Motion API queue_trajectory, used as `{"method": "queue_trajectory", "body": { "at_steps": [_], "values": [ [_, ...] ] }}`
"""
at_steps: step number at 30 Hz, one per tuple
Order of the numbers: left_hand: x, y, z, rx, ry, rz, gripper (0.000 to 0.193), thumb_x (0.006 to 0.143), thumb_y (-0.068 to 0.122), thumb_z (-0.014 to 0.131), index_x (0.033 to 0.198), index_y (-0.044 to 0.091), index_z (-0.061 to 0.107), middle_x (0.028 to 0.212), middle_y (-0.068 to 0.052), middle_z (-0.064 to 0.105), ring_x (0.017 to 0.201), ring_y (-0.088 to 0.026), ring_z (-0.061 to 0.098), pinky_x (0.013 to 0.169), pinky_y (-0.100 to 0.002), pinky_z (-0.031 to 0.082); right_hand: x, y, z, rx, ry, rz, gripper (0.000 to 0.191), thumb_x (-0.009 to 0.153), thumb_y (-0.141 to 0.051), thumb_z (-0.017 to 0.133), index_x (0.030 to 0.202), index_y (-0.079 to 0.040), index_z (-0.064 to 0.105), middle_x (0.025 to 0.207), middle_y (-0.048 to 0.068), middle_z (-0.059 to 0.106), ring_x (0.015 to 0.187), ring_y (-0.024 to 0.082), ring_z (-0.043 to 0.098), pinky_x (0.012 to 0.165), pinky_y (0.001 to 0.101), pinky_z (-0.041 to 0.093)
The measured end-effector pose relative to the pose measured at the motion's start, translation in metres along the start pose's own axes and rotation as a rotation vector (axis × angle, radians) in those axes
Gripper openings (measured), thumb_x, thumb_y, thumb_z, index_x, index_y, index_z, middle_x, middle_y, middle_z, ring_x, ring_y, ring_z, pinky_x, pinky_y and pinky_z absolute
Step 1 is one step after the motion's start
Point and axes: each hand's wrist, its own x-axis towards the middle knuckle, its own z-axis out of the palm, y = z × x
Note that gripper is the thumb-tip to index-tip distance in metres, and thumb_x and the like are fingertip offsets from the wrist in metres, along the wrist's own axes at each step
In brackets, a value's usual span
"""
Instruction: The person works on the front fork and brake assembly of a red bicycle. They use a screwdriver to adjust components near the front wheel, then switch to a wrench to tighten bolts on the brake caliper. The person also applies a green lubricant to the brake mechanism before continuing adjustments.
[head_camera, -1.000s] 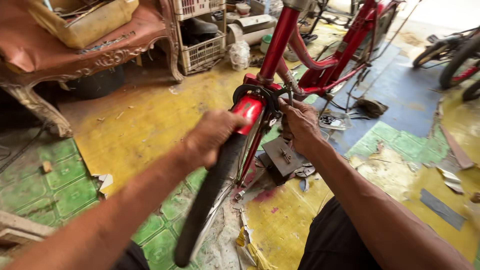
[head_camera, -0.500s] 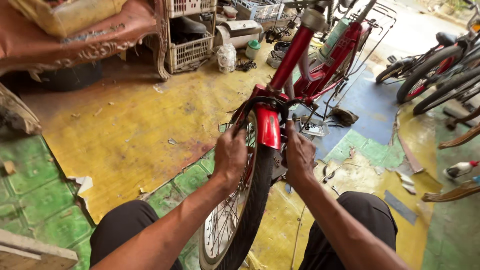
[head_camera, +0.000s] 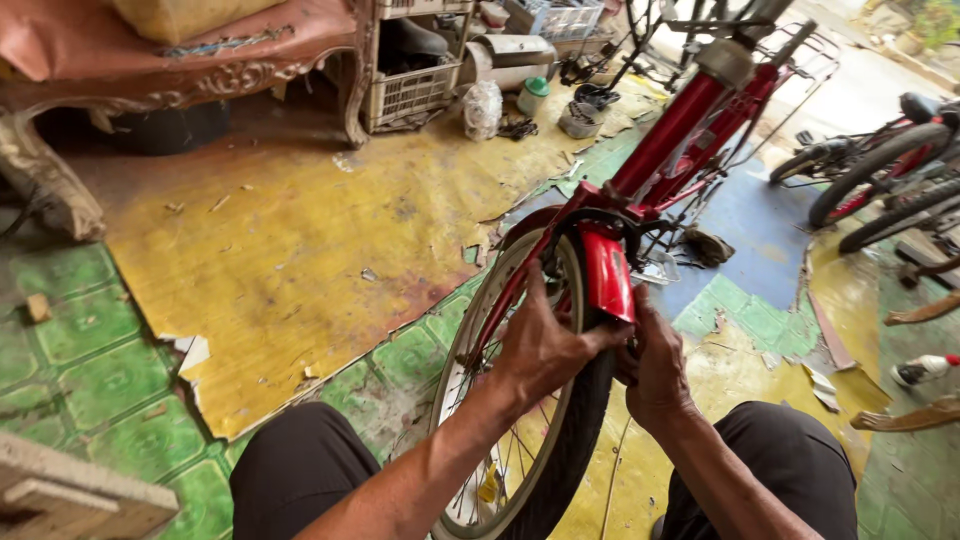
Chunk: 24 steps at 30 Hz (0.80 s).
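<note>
A white plastic crate (head_camera: 405, 95) stands under a carved wooden bench (head_camera: 180, 85). Beside it, a green-lidded jar (head_camera: 533, 96) and a clear plastic bag (head_camera: 482, 108) rest on the worn yellow floor (head_camera: 290, 240).

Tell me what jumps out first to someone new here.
The red bicycle dominates the centre, its wheel running down between the person's knees. Both hands meet at the red mudguard: the left hand grips over the tyre, the right hand presses beside it. Left of them spreads worn yellow flooring.
</note>
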Motion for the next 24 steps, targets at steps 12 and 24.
{"method": "queue_trajectory", "body": {
  "at_steps": [12,24],
  "values": [
    [0.011,-0.002,-0.006,0.059,0.144,-0.028,0.13,0.049,0.05,0.099,0.145,-0.014,0.038,0.142,-0.031,0.053,0.128,-0.037,0.057,0.107,-0.042,0.05,-0.005,0.006,-0.006,0.1,-0.168,-0.034,0.042,0.098,-0.059,0.056,0.088,-0.018,0.055,0.068,-0.008,0.047,0.043,0.005,0.029,0.041,0.0246,0.023],
    [0.012,0.018,-0.036,-0.063,0.008,-0.032,0.051,0.063,0.03,0.089,0.103,0.0,0.079,0.081,-0.014,0.081,0.062,-0.017,0.073,0.053,-0.031,0.059,-0.012,-0.023,0.011,0.074,-0.154,0.095,0.086,0.089,-0.077,0.037,0.123,-0.005,0.068,0.091,-0.008,0.069,0.044,0.006,0.025,0.043,0.0246,0.023]
  ]
}}
